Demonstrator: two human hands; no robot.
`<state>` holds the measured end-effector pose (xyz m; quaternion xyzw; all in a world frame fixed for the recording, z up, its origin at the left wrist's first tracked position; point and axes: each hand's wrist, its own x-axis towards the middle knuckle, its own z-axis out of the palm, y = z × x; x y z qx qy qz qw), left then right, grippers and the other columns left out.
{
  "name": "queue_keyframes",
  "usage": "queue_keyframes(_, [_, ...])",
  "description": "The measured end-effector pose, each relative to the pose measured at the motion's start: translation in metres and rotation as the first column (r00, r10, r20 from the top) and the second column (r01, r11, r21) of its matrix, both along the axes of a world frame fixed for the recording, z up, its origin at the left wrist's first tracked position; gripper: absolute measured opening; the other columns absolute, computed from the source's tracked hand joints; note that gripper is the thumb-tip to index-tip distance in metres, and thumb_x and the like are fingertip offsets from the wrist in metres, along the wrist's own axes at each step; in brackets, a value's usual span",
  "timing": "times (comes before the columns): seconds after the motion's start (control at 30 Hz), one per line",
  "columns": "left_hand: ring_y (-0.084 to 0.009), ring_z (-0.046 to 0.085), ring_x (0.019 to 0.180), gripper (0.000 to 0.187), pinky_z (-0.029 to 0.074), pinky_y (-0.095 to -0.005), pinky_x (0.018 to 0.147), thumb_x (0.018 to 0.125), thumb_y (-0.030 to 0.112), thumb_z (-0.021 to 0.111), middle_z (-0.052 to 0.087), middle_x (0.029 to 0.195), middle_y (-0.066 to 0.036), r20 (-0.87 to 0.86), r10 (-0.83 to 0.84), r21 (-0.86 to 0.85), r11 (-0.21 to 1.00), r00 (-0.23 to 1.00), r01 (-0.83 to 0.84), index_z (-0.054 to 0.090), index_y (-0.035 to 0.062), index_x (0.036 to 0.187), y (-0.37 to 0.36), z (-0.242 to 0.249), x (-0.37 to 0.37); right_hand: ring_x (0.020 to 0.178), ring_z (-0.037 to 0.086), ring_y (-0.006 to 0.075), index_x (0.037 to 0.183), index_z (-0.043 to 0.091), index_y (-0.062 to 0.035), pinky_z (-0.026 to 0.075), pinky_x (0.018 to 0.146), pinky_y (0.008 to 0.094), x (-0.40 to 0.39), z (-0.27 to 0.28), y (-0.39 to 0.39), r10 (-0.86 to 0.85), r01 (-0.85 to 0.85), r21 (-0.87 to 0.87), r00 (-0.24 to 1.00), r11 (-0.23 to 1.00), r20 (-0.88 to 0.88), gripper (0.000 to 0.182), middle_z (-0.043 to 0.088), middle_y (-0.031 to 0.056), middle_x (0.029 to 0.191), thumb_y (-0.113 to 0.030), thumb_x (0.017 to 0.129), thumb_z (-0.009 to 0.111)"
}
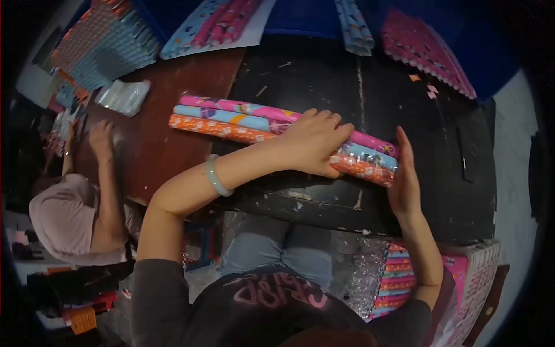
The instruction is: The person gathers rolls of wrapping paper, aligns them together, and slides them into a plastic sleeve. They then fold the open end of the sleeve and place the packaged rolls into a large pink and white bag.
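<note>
Three patterned rolls of wrapping paper, a pink roll (pixel 243 107), a light blue roll (pixel 243 120) and an orange roll (pixel 219 128), lie side by side across the table. Shiny clear film shows over their right end. My left hand (pixel 318 141) reaches over the bundle from above, its fingers curled round the far side and its thumb on the near side. My right hand (pixel 406 179) is held upright with fingers stretched, its palm against the right ends of the rolls. The parts under my left hand are hidden.
Past the table (pixel 289 75) are blue bins with pink rolls (pixel 425 55) and blue rolls (pixel 354 29). A clear plastic packet (pixel 123 97) lies at left, near a co-worker's hand (pixel 102 136). Wrapped rolls (pixel 394 277) fill a container below right. A dark flat object (pixel 466 153) lies at right.
</note>
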<state>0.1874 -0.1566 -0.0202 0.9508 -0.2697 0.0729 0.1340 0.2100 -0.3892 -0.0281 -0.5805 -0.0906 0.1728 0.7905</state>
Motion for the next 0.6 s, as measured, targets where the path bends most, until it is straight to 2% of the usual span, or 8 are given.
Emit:
queue_keyframes(0.17, [-0.0319, 0.051, 0.106, 0.079, 0.04, -0.0396, 0.089, 0.065, 0.041, 0.076, 0.054, 0.111, -0.017, 0.046, -0.109, -0.007, 0.994, 0.993, 0.109, 0.048, -0.0003, 0.126, -0.029, -0.005, 0.004, 0.14, 0.022, 0.0184, 0.151, 0.019, -0.0107, 0.022, 0.113, 0.0339, -0.008, -0.009, -0.005, 0.138, -0.139, 0.007, 0.986, 0.99, 0.091, 0.058, 0.016, 0.0057, 0.155, -0.039, 0.103, 0.037])
queue_keyframes(0.23, [-0.0315, 0.052, 0.104, 0.079, 0.041, -0.0393, 0.088, 0.065, 0.042, 0.076, 0.055, 0.11, -0.017, 0.038, -0.049, -0.011, 0.999, 0.998, 0.049, 0.048, -0.0011, 0.125, -0.03, -0.003, 0.006, 0.139, 0.023, 0.0175, 0.15, 0.021, -0.0092, 0.022, 0.112, 0.0337, 0.006, -0.016, -0.023, 0.074, -0.078, 0.04, 0.993, 0.996, 0.093, 0.056, 0.022, 0.0068, 0.152, -0.036, 0.103, 0.037])
queue_keyframes(0.3, [-0.0315, 0.053, 0.102, 0.078, 0.042, -0.0395, 0.087, 0.065, 0.043, 0.076, 0.056, 0.108, -0.017, 0.088, -0.059, -0.017, 0.998, 0.994, 0.061, 0.049, -0.0012, 0.124, -0.03, -0.006, 0.007, 0.142, 0.023, 0.0223, 0.147, 0.028, -0.0076, 0.019, 0.115, 0.0372, 0.017, -0.011, -0.043, 0.043, -0.002, -0.165, 0.968, 0.986, 0.247, 0.059, 0.026, 0.0127, 0.153, -0.037, 0.1, 0.045])
queue_keyframes(0.33, [-0.0316, 0.054, 0.101, 0.078, 0.042, -0.0396, 0.087, 0.065, 0.043, 0.076, 0.056, 0.107, -0.017, 0.099, -0.058, -0.017, 0.998, 0.993, 0.06, 0.05, -0.0013, 0.124, -0.029, -0.008, 0.007, 0.124, 0.046, 0.0178, 0.131, 0.049, -0.0059, 0.034, 0.104, 0.0319, 0.014, -0.009, -0.051, 0.001, 0.165, -0.322, 0.889, 0.932, 0.457, 0.038, 0.051, 0.0101, 0.131, -0.023, 0.097, 0.054])
queue_keyframes(0.4, [-0.0319, 0.054, 0.099, 0.079, 0.042, -0.0393, 0.086, 0.065, 0.044, 0.076, 0.057, 0.105, -0.017, 0.116, -0.055, -0.026, 0.998, 0.992, 0.058, 0.05, -0.0027, 0.124, -0.03, -0.008, 0.009, 0.093, 0.057, 0.0122, 0.102, 0.062, -0.0008, 0.045, 0.081, 0.0259, 0.011, 0.009, -0.069, 0.259, 0.127, -0.699, 0.87, 0.704, 0.419, 0.019, 0.061, 0.0057, 0.103, -0.016, 0.091, 0.064])
queue_keyframes(0.43, [-0.0319, 0.054, 0.099, 0.079, 0.042, -0.0393, 0.086, 0.065, 0.044, 0.076, 0.057, 0.105, -0.017, 0.112, -0.054, -0.032, 0.998, 0.992, 0.058, 0.05, -0.0027, 0.124, -0.031, -0.006, 0.01, 0.077, 0.055, 0.0092, 0.085, 0.063, 0.0006, 0.044, 0.067, 0.0243, 0.008, 0.007, -0.065, 0.214, 0.144, -0.679, 0.884, 0.72, 0.415, 0.014, 0.06, 0.0026, 0.082, -0.013, 0.087, 0.067])
queue_keyframes(0.57, [-0.0327, 0.054, 0.102, 0.09, 0.042, -0.0399, 0.088, 0.067, 0.049, 0.075, 0.056, 0.11, -0.02, 0.05, -0.06, 0.008, 0.998, 0.997, 0.06, 0.045, -0.0082, 0.129, -0.038, -0.002, 0.009, 0.074, 0.053, 0.0071, 0.083, 0.061, -0.0004, 0.042, 0.067, 0.022, 0.008, -0.004, -0.07, 0.108, 0.19, -0.478, 0.842, 0.858, 0.529, 0.011, 0.057, 0.0, 0.079, -0.009, 0.087, 0.067])
queue_keyframes(0.6, [-0.033, 0.054, 0.103, 0.096, 0.042, -0.0402, 0.09, 0.067, 0.053, 0.074, 0.056, 0.113, -0.021, 0.054, -0.05, 0.01, 0.999, 0.997, 0.049, 0.042, -0.0102, 0.132, -0.039, -0.001, 0.009, 0.075, 0.052, 0.0067, 0.081, 0.06, -0.0022, 0.041, 0.068, 0.0212, 0.011, 0.007, -0.084, 0.029, 0.176, -0.454, 0.912, 0.873, 0.41, 0.009, 0.057, 0.0001, 0.081, -0.007, 0.087, 0.066])
